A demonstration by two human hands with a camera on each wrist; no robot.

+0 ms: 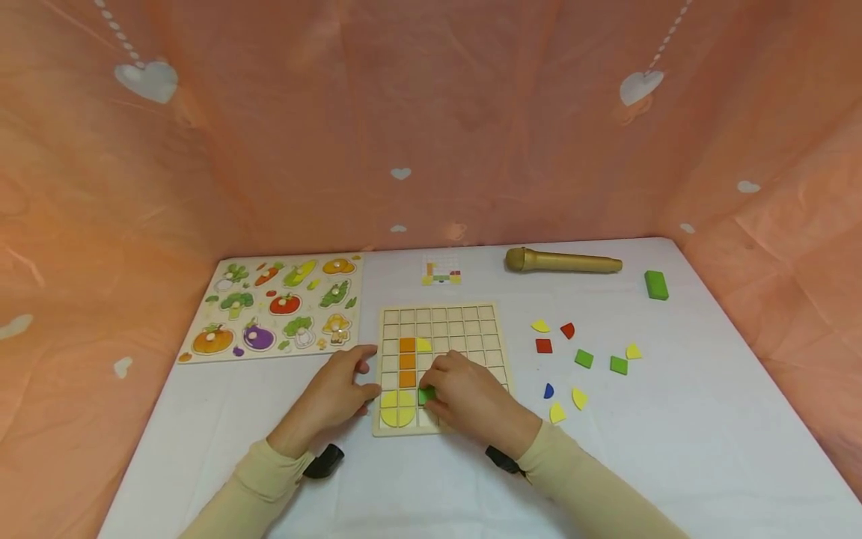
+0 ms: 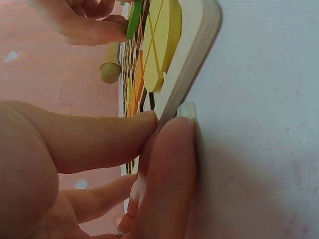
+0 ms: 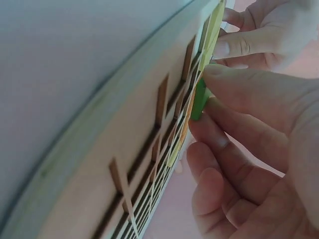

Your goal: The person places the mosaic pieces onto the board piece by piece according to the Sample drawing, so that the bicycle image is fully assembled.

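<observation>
A wooden grid board (image 1: 441, 308) lies on the white table. My right hand (image 1: 474, 397) pinches a green square tile (image 3: 199, 97) between thumb and fingers, over the lower part of the grid. My left hand (image 1: 331, 391) is at the board's left side; in the left wrist view its thumb and a finger pinch the board's edge. On the grid, yellow quarter-round tiles (image 1: 397, 409) form a circle in the lower left corner. Above them stands a column of orange square tiles (image 1: 407, 361), with one yellow quarter-round tile (image 1: 423, 345) beside its top. My right hand hides part of the grid.
Loose yellow, red, green and blue tiles (image 1: 584, 358) lie right of the board. Behind it is a pattern card (image 1: 441, 268). A vegetable puzzle (image 1: 269, 355) lies at the back left, a gold microphone (image 1: 566, 261) and a green block (image 1: 656, 285) at the back right.
</observation>
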